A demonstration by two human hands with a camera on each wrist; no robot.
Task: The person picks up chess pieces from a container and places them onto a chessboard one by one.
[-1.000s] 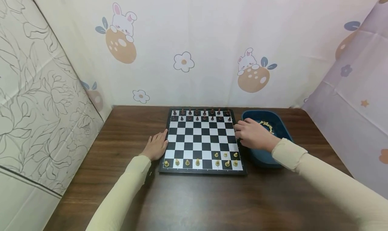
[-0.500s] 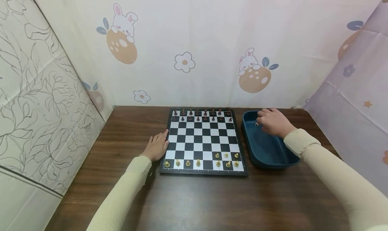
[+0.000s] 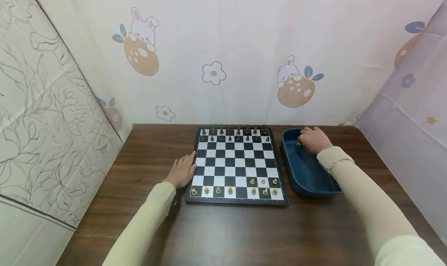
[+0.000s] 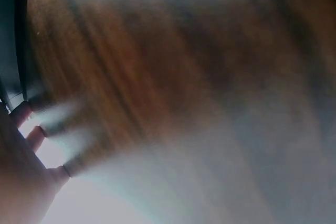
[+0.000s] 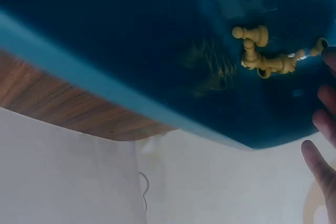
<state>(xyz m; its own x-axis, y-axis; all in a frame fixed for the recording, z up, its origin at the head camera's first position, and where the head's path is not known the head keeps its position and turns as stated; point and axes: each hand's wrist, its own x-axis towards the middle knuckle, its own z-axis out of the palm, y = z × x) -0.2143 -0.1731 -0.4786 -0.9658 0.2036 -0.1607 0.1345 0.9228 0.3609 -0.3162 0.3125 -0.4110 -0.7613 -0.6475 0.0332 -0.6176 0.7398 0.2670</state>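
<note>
My left hand lies with straight fingers against the left edge of the chessboard. Inside the blue bin, toward its far end, is my right hand, close to the yellow chess pieces. These pieces lie clumped together, and one end of the clump meets a fingertip. The thumb is out of sight, so a pinch cannot be made out. Several yellow pieces stand on the board's near rows, with an unfilled square between them. Dark red pieces fill the two far rows.
The bin stands just right of the board on a brown wooden table. A curtain printed with rabbits hangs behind the table. A patterned panel rises on the left.
My right hand has moved from the board's right edge into the far part of the bin. The left hand has stayed at the board's left edge.
</note>
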